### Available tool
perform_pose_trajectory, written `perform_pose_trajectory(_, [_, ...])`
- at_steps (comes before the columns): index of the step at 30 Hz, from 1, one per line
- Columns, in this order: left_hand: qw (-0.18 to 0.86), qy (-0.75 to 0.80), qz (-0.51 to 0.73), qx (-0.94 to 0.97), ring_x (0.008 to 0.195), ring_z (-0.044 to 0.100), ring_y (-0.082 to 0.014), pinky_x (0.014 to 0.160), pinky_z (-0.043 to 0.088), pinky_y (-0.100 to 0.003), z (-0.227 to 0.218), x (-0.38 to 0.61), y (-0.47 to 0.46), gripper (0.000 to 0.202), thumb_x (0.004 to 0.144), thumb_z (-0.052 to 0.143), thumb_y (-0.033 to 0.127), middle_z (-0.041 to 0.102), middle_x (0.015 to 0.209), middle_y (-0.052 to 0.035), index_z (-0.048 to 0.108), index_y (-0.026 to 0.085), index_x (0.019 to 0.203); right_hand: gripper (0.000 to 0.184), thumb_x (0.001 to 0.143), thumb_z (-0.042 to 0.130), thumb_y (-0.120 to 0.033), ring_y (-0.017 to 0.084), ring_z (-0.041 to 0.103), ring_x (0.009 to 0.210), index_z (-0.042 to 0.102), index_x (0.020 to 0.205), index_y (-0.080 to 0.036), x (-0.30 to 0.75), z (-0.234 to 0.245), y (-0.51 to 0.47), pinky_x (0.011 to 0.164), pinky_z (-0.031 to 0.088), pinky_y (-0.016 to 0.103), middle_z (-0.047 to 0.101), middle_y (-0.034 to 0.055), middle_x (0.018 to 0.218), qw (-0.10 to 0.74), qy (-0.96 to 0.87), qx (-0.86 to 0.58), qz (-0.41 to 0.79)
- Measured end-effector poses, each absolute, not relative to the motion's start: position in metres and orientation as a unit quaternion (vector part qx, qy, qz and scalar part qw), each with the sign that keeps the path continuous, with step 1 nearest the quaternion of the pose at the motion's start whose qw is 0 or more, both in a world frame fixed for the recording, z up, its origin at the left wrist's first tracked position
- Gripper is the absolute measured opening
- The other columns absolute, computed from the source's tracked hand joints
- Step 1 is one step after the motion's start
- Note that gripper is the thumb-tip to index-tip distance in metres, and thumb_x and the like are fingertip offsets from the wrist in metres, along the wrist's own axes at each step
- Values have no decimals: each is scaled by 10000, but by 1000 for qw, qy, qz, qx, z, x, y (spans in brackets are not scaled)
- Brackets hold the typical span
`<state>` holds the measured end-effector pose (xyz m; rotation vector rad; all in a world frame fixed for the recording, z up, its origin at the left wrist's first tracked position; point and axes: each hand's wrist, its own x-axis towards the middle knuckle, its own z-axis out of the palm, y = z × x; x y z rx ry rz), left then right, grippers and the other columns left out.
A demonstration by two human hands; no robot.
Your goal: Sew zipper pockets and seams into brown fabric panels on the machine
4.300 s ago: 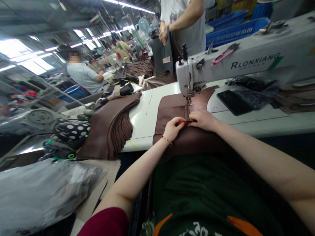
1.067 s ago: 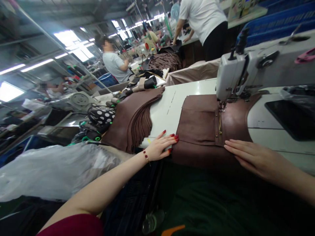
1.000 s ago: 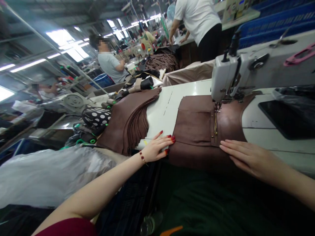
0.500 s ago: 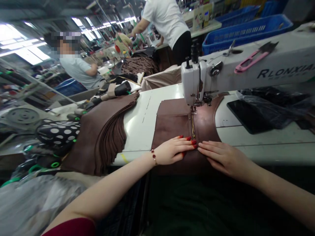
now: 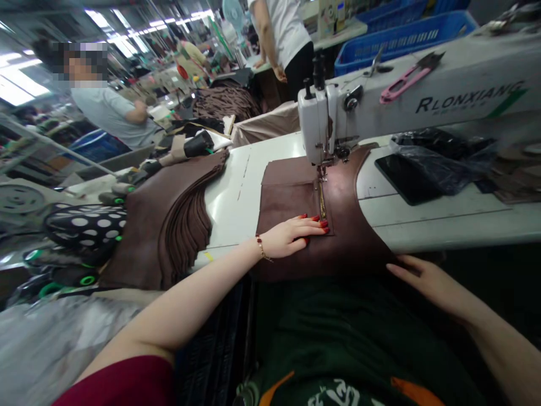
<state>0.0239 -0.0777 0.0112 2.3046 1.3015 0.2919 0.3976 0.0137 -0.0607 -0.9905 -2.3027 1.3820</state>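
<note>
1. Pressing flat, the left hand (image 5: pixel 293 237) lies on the brown leather panel (image 5: pixel 291 192), grip spread and pinching nothing, just beside the brass zipper (image 5: pixel 322 201).
2. The right hand (image 5: pixel 426 283) lies open, empty, just past the panel's near edge.
3. The panel sits on the worktop (image 5: pixel 230 214), its zipper running from the sewing machine (image 5: pixel 315 121) toward the person; the left hand is nearer.

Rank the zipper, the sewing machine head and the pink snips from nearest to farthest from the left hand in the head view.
From the left hand:
1. Zipper, just right of the fingertips, on the brown leather panel.
2. Sewing machine head, ahead, above the leather.
3. Pink thread snips, farther right, on the machine arm.
</note>
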Motion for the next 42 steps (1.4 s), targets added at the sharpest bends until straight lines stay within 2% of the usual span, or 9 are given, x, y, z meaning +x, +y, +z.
perform_pose_trajectory(3, [243, 458, 112, 848, 1432, 343, -193, 1219, 192, -454, 11, 22, -76, 500, 948, 392, 149, 433, 1510, -27, 444, 279, 1428, 389, 974, 399, -416, 261, 727, 916, 636, 1247, -272, 375, -41, 3, 745, 628, 396, 744, 33, 1082, 142, -694, -311, 634])
perform_pose_trajectory(6, [242, 442, 121, 855, 1423, 360, -191, 1218, 197, -451, 10, 20, -74, 489, 942, 391, 138, 456, 1492, -50, 464, 246, 1413, 447, 993, 310, -425, 257, 723, 913, 592, 1288, -243, 355, -2, 4, 740, 609, 398, 738, 63, 1095, 208, -671, -273, 658])
perform_pose_trajectory(9, [232, 446, 120, 856, 1425, 357, -187, 1220, 192, -445, 9, 20, -74, 492, 934, 410, 142, 461, 1488, -52, 468, 240, 1412, 452, 970, 354, -499, 245, 715, 763, 657, 1156, -221, 350, 35, 16, 641, 579, 370, 758, 60, 930, 162, -763, -281, 558])
perform_pose_trajectory(12, [230, 452, 137, 851, 1399, 399, -182, 1209, 233, -426, 7, 25, -74, 450, 937, 454, 171, 516, 1444, -53, 512, 242, 1378, 373, 850, 562, -575, 241, 660, 641, 704, 872, -230, 357, 53, 28, 538, 503, 351, 726, 42, 761, 97, -874, -369, 302])
perform_pose_trajectory(15, [213, 500, 208, 813, 1251, 559, -176, 1132, 373, -357, 1, 38, -74, 313, 906, 583, 231, 653, 1275, -53, 636, 217, 1214, 246, 850, 606, -474, 245, 661, 742, 695, 852, -245, 352, 46, 34, 623, 501, 365, 723, 37, 850, 161, -906, -357, 161])
perform_pose_trajectory(19, [155, 594, 272, 741, 1057, 653, -187, 992, 477, -333, -9, 61, -74, 172, 856, 675, 276, 722, 1076, -22, 693, 219, 1017, 233, 936, 499, -289, 213, 655, 985, 696, 1038, -216, 313, 7, 39, 882, 511, 353, 719, 49, 1066, 219, -936, -162, 224])
perform_pose_trajectory(21, [142, 613, 283, 724, 1039, 651, -185, 968, 481, -323, -13, 68, -75, 130, 871, 651, 255, 720, 1062, -13, 693, 225, 991, 266, 948, 473, -259, 209, 640, 1034, 692, 1086, -197, 290, -11, 43, 931, 497, 355, 714, 60, 1109, 223, -941, -126, 221])
perform_pose_trajectory(30, [141, 626, 317, 698, 987, 651, -157, 900, 483, -264, -18, 72, -76, 111, 894, 601, 208, 718, 1015, 11, 686, 225, 964, 250, 943, 507, -316, 230, 602, 931, 704, 1024, -183, 262, -21, 57, 819, 484, 360, 704, 85, 987, 195, -964, -68, 166])
perform_pose_trajectory(42, [127, 639, 331, 683, 950, 652, -149, 871, 480, -242, -20, 75, -75, 121, 851, 659, 250, 707, 1005, 13, 690, 231, 967, 166, 922, 486, -248, 234, 531, 827, 589, 810, -181, 250, -16, 46, 722, 392, 344, 587, 80, 822, 183, -975, -86, 97])
